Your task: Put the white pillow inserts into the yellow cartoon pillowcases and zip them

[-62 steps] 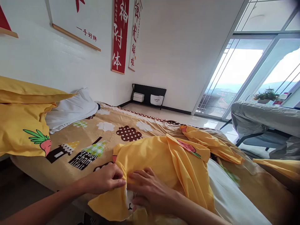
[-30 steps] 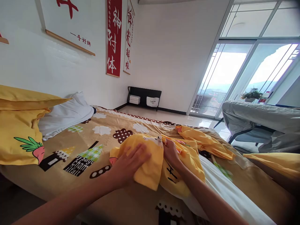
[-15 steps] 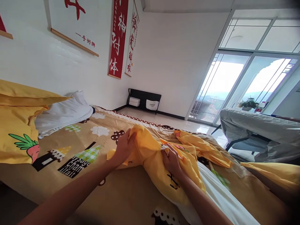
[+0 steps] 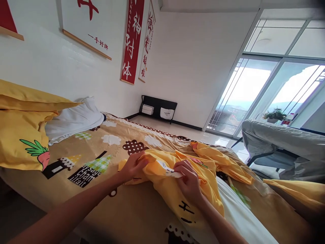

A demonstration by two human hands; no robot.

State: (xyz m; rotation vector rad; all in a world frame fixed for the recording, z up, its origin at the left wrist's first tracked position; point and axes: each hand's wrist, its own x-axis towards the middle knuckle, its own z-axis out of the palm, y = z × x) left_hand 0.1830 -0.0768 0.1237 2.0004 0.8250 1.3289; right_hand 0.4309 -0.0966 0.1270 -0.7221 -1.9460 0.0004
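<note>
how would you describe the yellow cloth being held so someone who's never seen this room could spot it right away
Start at the bed with the tan cartoon-print blanket. Near its front edge, the left hand and right hand both pinch a crumpled yellow pillowcase. Unlike the stuffed yellow pillow by the wall, it is limp, bunched over a white insert.

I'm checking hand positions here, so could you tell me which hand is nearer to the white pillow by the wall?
Left. The left hand grips the yellow cover on the side toward the white pillow; the right hand pinches it farther from the pillow.
</note>
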